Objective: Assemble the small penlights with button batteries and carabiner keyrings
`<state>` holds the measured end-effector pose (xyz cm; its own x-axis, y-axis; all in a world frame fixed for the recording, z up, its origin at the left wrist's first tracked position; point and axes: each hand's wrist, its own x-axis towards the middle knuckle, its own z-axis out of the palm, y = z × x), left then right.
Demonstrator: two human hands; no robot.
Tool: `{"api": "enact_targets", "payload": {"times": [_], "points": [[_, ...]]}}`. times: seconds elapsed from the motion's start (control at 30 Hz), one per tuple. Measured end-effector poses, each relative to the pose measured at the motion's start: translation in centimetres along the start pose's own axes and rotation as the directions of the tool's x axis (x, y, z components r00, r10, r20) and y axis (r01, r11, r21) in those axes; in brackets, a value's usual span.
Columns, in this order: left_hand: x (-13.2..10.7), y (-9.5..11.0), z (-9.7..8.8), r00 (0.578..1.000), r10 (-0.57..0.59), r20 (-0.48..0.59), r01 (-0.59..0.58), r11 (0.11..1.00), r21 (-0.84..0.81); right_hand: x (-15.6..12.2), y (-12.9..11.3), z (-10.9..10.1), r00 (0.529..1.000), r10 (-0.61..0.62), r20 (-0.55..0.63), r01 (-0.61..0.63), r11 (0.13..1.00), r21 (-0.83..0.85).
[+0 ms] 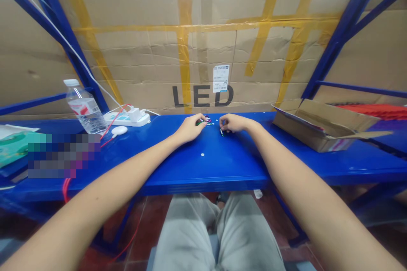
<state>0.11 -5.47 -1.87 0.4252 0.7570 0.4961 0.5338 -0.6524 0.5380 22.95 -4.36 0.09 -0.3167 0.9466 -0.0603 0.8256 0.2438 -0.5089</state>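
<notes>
My left hand (pixel 190 129) rests on the blue tabletop (pixel 203 169) near its back edge, its fingers curled together. At its fingertips lies a little cluster of shiny, multicoloured slim pieces (pixel 208 120), too small to name. What sits inside the fingers is hidden. A short way to the right, my right hand (pixel 233 123) is closed in a pinch, fingertips pointing down. From that pinch a small slim shiny piece (pixel 221 133), whitish with a dark green end, reaches down close to the tabletop. A gap of bare blue surface separates the two hands.
An opened cardboard box (pixel 318 129) stands at the right, with red material (pixel 362 111) behind it. On the left are a water bottle (pixel 84 108), a white power strip (pixel 140 117), a round white charger (pixel 120 130) and a red cable (pixel 110 125). Large cardboard (pixel 152 59) backs the table.
</notes>
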Motion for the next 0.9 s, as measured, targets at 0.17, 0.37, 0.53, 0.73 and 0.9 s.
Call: {"api": "enact_targets", "payload": {"times": [0.17, 0.37, 0.53, 0.73, 0.9], "points": [[0.1, -0.2, 0.2, 1.000, 0.014, -0.009, -0.014, 1.000, -0.013, 0.5, -1.8, 1.9, 0.983, -0.164, -0.078, 0.181, 0.834, 0.521], [0.1, -0.4, 0.0, 0.985, 0.161, 0.069, -0.157, 0.986, -0.057, 1.0, -2.1, 3.1, 0.979, -0.203, -0.032, 0.150, 0.604, 0.783], [0.4, -0.9, -0.2, 0.965, 0.237, 0.112, -0.243, 0.969, 0.047, 0.7, -2.5, 3.6, 0.968, -0.223, 0.112, 0.028, 0.544, 0.838], [0.6, -1.5, -0.5, 0.990, 0.075, 0.119, -0.092, 0.985, 0.146, 0.7, -2.9, 3.0, 0.997, -0.076, -0.009, 0.062, 0.732, 0.678], [0.7, -2.2, -0.9, 0.992, -0.012, 0.126, -0.015, 0.978, 0.208, 0.6, -2.2, 2.6, 0.926, -0.295, -0.236, 0.354, 0.896, 0.269]]}}
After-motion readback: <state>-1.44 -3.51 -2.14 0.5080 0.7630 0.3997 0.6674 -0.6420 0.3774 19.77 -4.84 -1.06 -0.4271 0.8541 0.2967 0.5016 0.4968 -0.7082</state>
